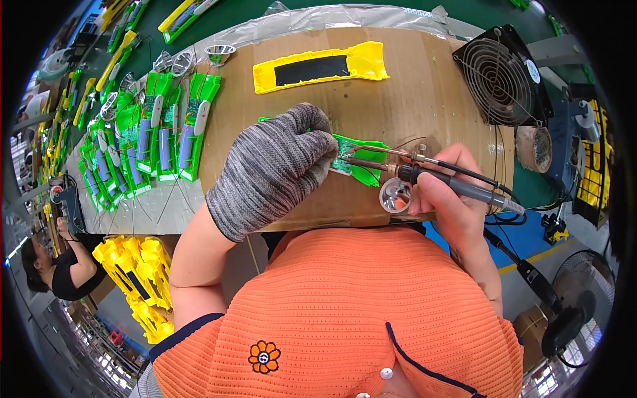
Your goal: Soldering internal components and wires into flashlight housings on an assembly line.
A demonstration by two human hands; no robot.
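Orange knit top [332, 312] filled the bottom of the view, right under the camera. Fingers first though: the right hand [446, 192] was clenched around a soldering iron [438, 180], pen-style, tip resting on the small circuit board [346, 161] inside a green plastic housing [368, 162] near the front edge of the cardboard-covered bench [424, 93]. Left hand [279, 166], in a grey knit glove, was curled down over the housing's other end, pinning it flat. Looked to me like mid-solder on a wire joint; I'd guess the next bit needed a steady tip and a clean lift-off. A shiny reflector cup [395, 196] sat just beside the right thumb. Further out: a yellow shell [322, 66], a row of green housings [166, 126], a black fan [501, 76]. Couldn't see the joint itself, the glove hid most of the housing, and any solder wire was too thin to tell.
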